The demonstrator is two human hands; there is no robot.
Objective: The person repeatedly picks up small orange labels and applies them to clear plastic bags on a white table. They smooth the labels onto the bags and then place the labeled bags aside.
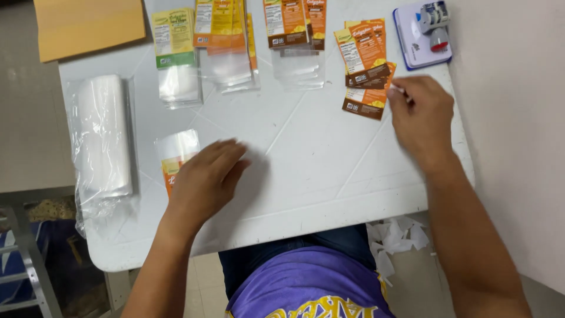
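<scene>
Resting flat and open, left hand point(206, 176) pins a clear orange-labelled plastic pouch point(175, 158) on the white worktop point(306, 165); right hand point(421, 118) pinches orange-brown printed pouches point(366, 88) upper right, probably to peel one off.

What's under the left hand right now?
The left hand lies flat over a clear bag with an orange label on the white table. The bag's clear top and part of the label show beyond the fingers; the rest is hidden beneath the palm.
</scene>
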